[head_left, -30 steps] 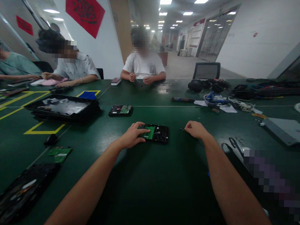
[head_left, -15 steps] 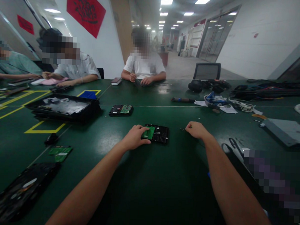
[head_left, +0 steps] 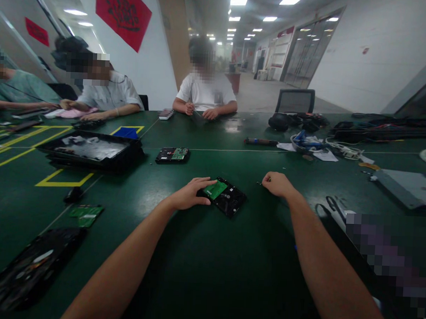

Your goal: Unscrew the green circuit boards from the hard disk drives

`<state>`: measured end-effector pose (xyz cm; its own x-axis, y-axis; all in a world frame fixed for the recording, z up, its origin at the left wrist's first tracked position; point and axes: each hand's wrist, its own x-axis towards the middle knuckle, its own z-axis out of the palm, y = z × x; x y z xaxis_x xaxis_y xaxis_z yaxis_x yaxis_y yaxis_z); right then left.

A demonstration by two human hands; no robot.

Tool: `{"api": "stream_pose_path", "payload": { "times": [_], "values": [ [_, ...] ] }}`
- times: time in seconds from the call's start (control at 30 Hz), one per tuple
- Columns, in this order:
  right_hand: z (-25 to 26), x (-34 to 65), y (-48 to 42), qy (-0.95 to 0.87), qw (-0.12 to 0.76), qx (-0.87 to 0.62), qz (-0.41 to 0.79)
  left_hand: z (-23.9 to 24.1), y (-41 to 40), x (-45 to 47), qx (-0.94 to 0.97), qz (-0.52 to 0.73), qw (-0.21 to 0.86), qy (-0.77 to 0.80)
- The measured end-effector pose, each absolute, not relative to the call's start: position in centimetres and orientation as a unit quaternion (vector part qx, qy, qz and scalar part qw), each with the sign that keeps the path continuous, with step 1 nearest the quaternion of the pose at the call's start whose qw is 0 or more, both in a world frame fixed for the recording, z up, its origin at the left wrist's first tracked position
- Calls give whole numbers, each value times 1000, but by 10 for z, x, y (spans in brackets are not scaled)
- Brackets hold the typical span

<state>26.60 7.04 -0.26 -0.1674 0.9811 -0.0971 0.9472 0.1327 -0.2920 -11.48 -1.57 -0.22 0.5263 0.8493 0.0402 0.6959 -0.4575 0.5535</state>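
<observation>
A black hard drive (head_left: 231, 200) with a green circuit board lies flat and askew on the dark green table. My left hand (head_left: 193, 193) grips its left end, thumb at the near side and fingers over the board. Off to the right, my right hand (head_left: 277, 184) rests closed at the tabletop, fingertips pinched together. Tiny metal bits that look like screws (head_left: 259, 183) lie right beside those fingertips. Whatever the pinch may hold is hidden.
Another hard drive (head_left: 172, 155) lies farther back, near a stack of black trays (head_left: 89, 149). Left are loose green circuit boards (head_left: 87, 215) and a black drive casing (head_left: 33, 267). A screwdriver-like tool (head_left: 261, 142), cables (head_left: 344, 148) and a grey metal case (head_left: 407, 187) lie right. Co-workers sit opposite.
The hard drive has turned clockwise under my left hand, its right end swinging towards me. My left hand has shifted slightly left. The right hand has stayed almost in place.
</observation>
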Motion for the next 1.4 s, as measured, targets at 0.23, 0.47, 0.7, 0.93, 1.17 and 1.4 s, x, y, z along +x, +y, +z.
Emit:
{"api": "stream_pose_path", "payload": {
  "times": [0.23, 0.47, 0.7, 0.93, 1.17, 1.4],
  "values": [
    [-7, 270, 74, -748, 45, -644, 158, 0, -17, -108, 798, 180, 210, 536],
    [-2, 269, 71, -749, 38, -643, 156, -4, -14, -100, 774, 182, 191, 575],
    [0, 270, 70, -741, 33, -654, 149, -8, -13, -96, 762, 191, 194, 587],
    [-1, 267, 70, -742, 23, -655, 138, -8, -11, -97, 749, 201, 231, 588],
    [5, 269, 67, -753, 34, -645, 125, -5, -13, -112, 736, 217, 343, 542],
    [16, 266, 66, -741, 81, -655, 125, -2, -10, -117, 808, 180, 305, 471]
  ]
}}
